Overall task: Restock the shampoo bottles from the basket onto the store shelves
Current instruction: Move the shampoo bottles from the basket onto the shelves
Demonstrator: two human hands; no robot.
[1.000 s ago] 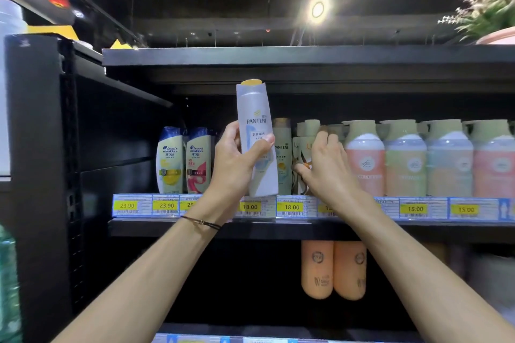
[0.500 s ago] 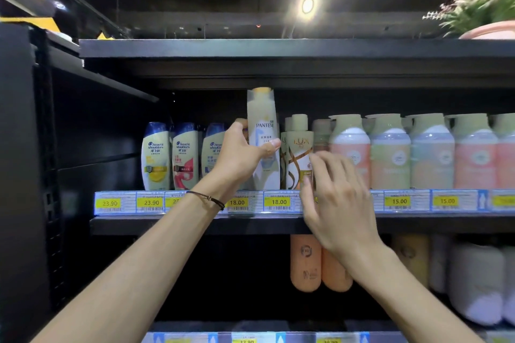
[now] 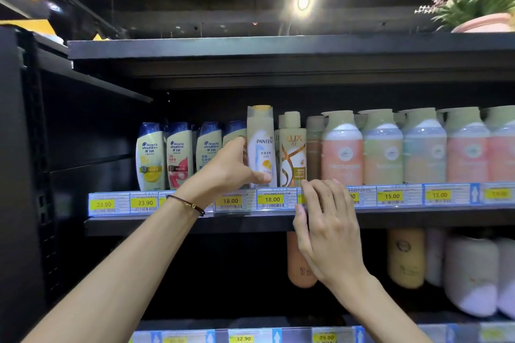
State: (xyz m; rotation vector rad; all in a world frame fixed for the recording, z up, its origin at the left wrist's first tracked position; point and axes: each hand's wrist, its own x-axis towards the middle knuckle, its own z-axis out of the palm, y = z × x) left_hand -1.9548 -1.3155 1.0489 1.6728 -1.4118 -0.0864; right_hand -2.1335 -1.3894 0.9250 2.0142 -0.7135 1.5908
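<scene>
One bottle in play: the Pantene bottle (image 3: 262, 145) stands on the shelf (image 3: 418, 216), between the Head & Shoulders bottles (image 3: 178, 156) on its left and the Lux bottle (image 3: 292, 150) on its right.
Long axis: vertical, cap (image 3: 260, 110) up, base down on the shelf just behind the price strip (image 3: 271, 199); it looks upright, with no lean I can make out.
Facing: its printed front is turned out toward me, the brand name readable.
My left hand (image 3: 231, 170): curled round the bottle's lower left side, thumb (image 3: 260, 175) lying across the bottom of the label, fingers (image 3: 237, 145) reaching behind its left edge; a thin dark bracelet (image 3: 186, 203) sits on that wrist.
My right hand (image 3: 326, 220): empty, fingers spread loosely in front of the shelf edge below the Lux bottle; I cannot tell whether it touches the price strip.
Hidden: my left hand covers most of the fourth Head & Shoulders bottle and the Pantene bottle's lower left corner; my right hand blocks part of the price strip and an orange bottle (image 3: 299, 264) on the shelf below.
Cut off or blurred: the pump bottles (image 3: 381, 147) to the right run out of frame, their labels too soft to read; the potted plant (image 3: 479, 0) on top is clipped by the frame's right edge.
</scene>
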